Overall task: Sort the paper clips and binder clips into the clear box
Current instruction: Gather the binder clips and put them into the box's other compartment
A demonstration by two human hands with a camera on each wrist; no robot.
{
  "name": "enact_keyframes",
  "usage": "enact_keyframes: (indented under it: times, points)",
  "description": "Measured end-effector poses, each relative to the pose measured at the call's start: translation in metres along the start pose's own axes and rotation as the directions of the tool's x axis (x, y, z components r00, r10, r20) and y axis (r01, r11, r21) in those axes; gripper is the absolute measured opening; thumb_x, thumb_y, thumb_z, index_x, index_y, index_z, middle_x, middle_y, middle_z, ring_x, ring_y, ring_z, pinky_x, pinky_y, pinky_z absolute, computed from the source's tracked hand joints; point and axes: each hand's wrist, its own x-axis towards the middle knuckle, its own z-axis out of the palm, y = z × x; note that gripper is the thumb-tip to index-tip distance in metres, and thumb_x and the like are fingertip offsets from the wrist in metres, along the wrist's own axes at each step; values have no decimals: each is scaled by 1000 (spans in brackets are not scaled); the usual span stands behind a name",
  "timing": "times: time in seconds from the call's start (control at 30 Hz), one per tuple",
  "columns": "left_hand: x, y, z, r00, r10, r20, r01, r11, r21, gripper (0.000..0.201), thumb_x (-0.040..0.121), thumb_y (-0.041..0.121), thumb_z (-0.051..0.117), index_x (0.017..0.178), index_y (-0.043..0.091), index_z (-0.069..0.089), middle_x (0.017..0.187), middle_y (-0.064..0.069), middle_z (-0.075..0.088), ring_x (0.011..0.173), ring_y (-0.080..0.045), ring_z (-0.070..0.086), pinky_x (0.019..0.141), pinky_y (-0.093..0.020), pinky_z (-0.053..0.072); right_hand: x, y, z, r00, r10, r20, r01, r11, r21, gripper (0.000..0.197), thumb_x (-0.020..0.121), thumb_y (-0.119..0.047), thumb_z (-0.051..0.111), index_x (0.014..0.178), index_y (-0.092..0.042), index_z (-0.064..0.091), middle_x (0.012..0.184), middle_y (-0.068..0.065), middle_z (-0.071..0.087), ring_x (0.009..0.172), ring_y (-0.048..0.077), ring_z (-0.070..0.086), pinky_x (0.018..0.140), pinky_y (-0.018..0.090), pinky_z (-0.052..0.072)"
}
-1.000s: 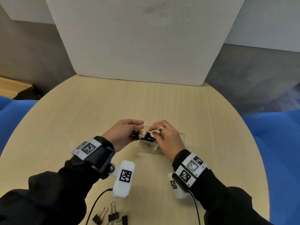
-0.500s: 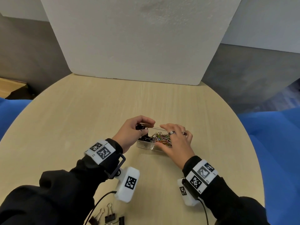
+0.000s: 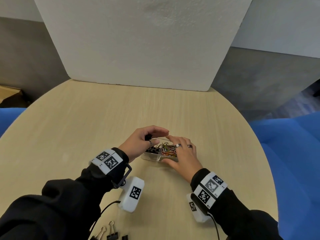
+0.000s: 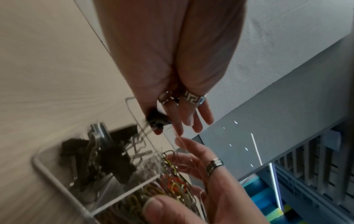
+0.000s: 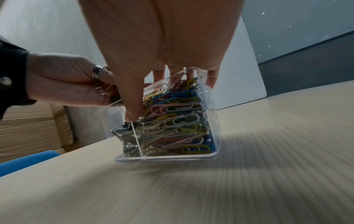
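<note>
The clear box [image 3: 150, 157] stands on the table with a divider across its middle. Its left compartment holds black binder clips [image 3: 153, 150], its right one coloured paper clips [image 3: 167, 149]. My left hand [image 3: 138, 144] hovers over the left compartment and pinches a black binder clip [image 4: 157, 119] above the rim. My right hand [image 3: 183, 153] grips the box at the paper-clip end [image 5: 178, 119], thumb [image 5: 132, 112] on the near wall by the divider and fingers behind the far wall.
A few loose black binder clips [image 3: 110, 233] lie at the table's near edge by my left sleeve. A white foam board [image 3: 138, 40] stands upright at the table's far edge. Blue seats [image 3: 290, 144] flank the round table.
My right hand slid from over the binder-clip compartment to the right end of the box, uncovering both compartments. My left hand carried its binder clip over the left compartment.
</note>
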Motion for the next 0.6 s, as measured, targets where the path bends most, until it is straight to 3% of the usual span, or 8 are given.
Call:
enact_keyframes:
  times: [0.1, 0.23, 0.3, 0.37, 0.47, 0.6]
  points:
    - [-1, 6, -4, 998, 5, 61, -8, 999, 46, 39, 88, -12, 44, 110, 17, 60, 112, 7, 64, 107, 5, 59, 86, -9, 47, 0, 1, 1, 1000, 3, -6, -3, 1000, 6, 69, 81, -42, 63, 139, -27, 29, 135, -5, 40, 128, 14, 26, 105, 29, 16]
    - [-2, 14, -6, 999, 39, 11, -40, 994, 101, 32, 94, -1, 40, 108, 21, 59, 104, 8, 64, 93, -3, 63, 84, -17, 49, 1, 1, 2, 1000, 10, -1, -10, 1000, 10, 69, 80, -39, 64, 139, -29, 29, 134, -6, 40, 127, 14, 27, 104, 28, 17]
    - [-3, 14, -5, 997, 47, -54, -40, 993, 114, 27, 95, 5, 39, 105, 20, 59, 93, 6, 60, 77, 2, 57, 73, -13, 48, 1, 2, 2, 1000, 12, -1, -12, 1000, 19, 69, 80, -38, 64, 138, -30, 29, 133, -6, 41, 126, 13, 28, 103, 28, 18]
    - [-2, 13, -4, 996, -6, -87, 19, 988, 151, 20, 95, 11, 41, 100, 19, 58, 88, 7, 52, 71, 3, 48, 65, -11, 40, 2, 3, 2, 1000, 12, -7, -11, 999, 42, 69, 79, -36, 66, 138, -30, 31, 132, -5, 43, 125, 14, 29, 102, 28, 19]
    - [-3, 14, -4, 987, -141, -72, 148, 984, 99, 20, 85, 19, 42, 97, 19, 58, 82, 11, 46, 71, -2, 40, 64, -21, 31, 3, 5, 2, 1000, 15, 1, -15, 997, 71, 69, 78, -35, 68, 137, -31, 33, 130, -6, 45, 123, 13, 31, 103, 30, 20]
    - [-5, 15, -11, 995, -78, -56, 90, 957, 274, 36, 92, -1, 35, 111, 22, 56, 100, 3, 45, 90, 1, 43, 77, -13, 36, 4, 6, 2, 1000, 10, 8, -11, 997, 71, 68, 78, -36, 68, 137, -31, 33, 128, -7, 46, 122, 13, 31, 102, 29, 20]
